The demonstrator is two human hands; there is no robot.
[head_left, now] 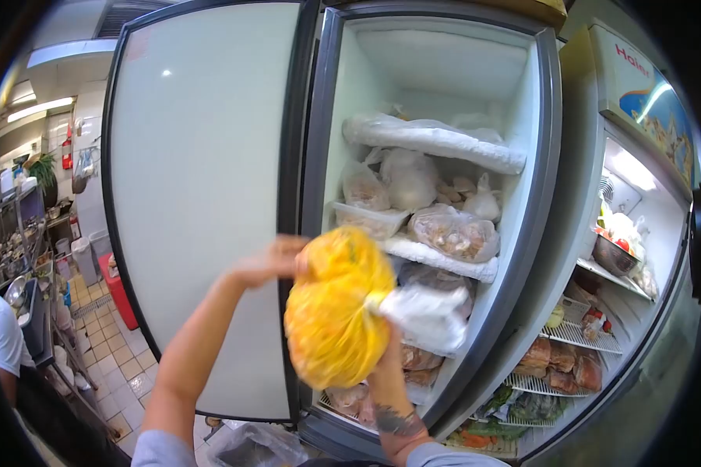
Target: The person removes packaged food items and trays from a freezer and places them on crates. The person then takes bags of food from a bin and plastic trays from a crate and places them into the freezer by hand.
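A bulging yellow plastic bag, its neck tied and ending in a whitish plastic tail, is held up in front of the open freezer. My left hand, a little blurred, presses on the bag's upper left side with its fingertips partly hidden. From below and the right, my right hand supports the bag, most of its fingers out of sight behind it. Behind the bag, frosted shelves hold several clear bags of food and a plastic tub.
The freezer door stands swung open on the left. At right, a lit fridge holds a metal bowl, packed meat and greens. A person is at the far left. A clear plastic bag lies below the door.
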